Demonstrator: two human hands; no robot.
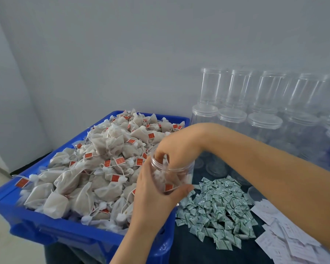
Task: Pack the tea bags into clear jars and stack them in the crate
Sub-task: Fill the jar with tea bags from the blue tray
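Clear jar: upright, long axis near vertical, mouth up, above the near right corner of the blue crate. Left hand curled round its wall. Right hand over the mouth, fingers bent down inside; what they hold cannot be told. Tea bags: heaped in crate, red tags, print unreadable. Green-printed sachets and paper slips on dark table; writing illegible. Lidded empty jars stacked behind.

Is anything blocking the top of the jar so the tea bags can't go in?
No, nothing visible blocks it. The jar has no lid on; the left hand holds it, and the right hand already has its fingers inside the mouth.
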